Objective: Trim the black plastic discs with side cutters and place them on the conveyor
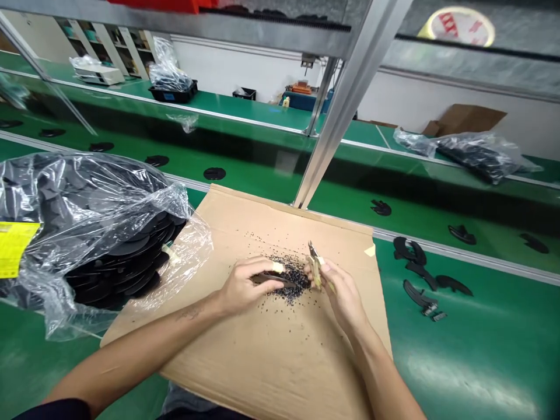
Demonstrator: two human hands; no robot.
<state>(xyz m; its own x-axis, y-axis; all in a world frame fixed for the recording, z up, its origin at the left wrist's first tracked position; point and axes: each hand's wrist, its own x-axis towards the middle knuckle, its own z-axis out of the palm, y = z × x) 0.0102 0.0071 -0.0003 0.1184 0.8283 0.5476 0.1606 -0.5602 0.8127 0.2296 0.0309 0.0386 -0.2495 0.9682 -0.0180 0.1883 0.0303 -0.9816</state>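
Above a brown cardboard sheet point(245, 356), my left hand point(245, 284) grips a thin black plastic part point(280, 281) between thumb and fingers. One fingertip has a pale yellow wrap. My right hand point(339, 286) is closed round a pair of small cutting pliers point(315, 262), their dark jaws pointing away from me, just right of the black part. A scattered pile of tiny black bits point(295, 291) lies on the cardboard beneath and between both hands. The far end of the black part is apart from the pliers' jaws.
At left, a clear plastic bag point(87, 204) holds stacked black discs point(126, 268). Several curved black pieces point(420, 297) lie on the green table at right. Black parts sit on a green belt point(262, 181) ahead. A metal post point(336, 111) rises behind the cardboard, under an overhead shelf point(262, 35).
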